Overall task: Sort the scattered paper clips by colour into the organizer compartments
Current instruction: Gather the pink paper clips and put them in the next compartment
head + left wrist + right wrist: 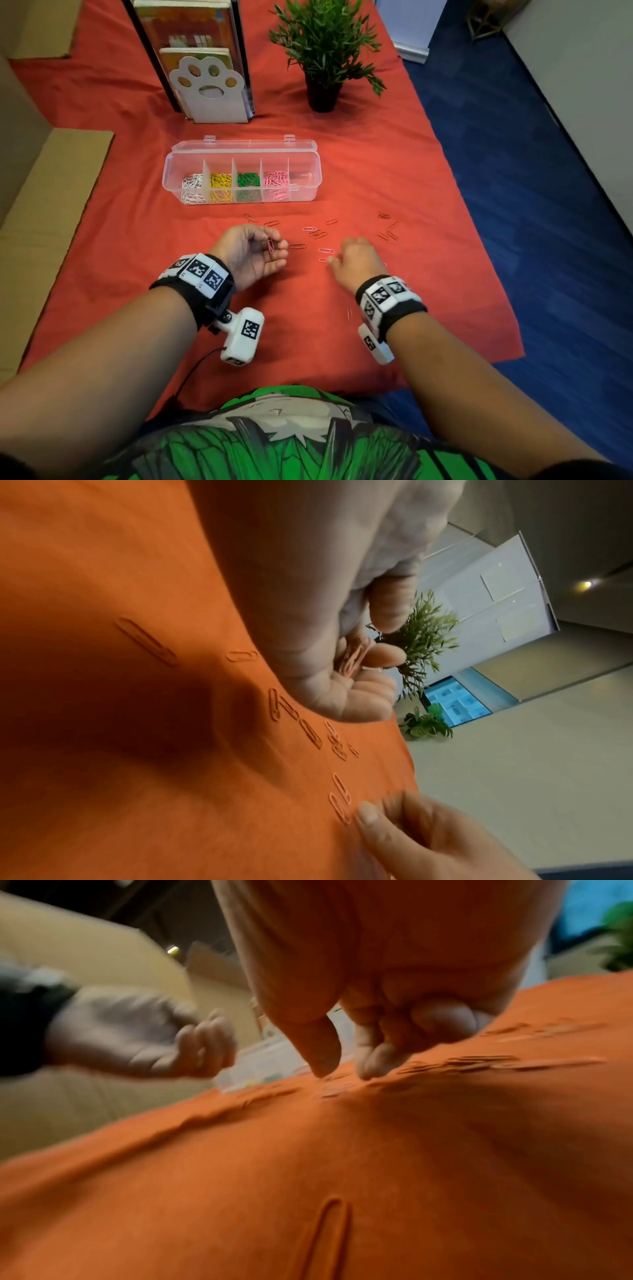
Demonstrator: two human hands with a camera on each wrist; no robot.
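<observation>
A clear organizer (171, 173) holds white, yellow, green and pink clips in separate compartments; its rightmost compartment shows a few red ones. Several red paper clips (319, 234) lie scattered on the red cloth in front of it. My left hand (277, 245) is palm-up and pinches a small bunch of red clips (352, 661) between thumb and fingers. My right hand (342, 1073) is palm-down to the right. Its thumb and forefinger tips are on the cloth, pinching at one red paper clip (323, 260). One more clip (329, 1240) lies under my right wrist.
A potted plant (322, 92) and a paw-shaped bookend (209, 89) with books stand behind the organizer. Cardboard (51, 192) borders the left side. The cloth's right edge drops to blue carpet (513, 171). More red clips (387, 229) lie to the right.
</observation>
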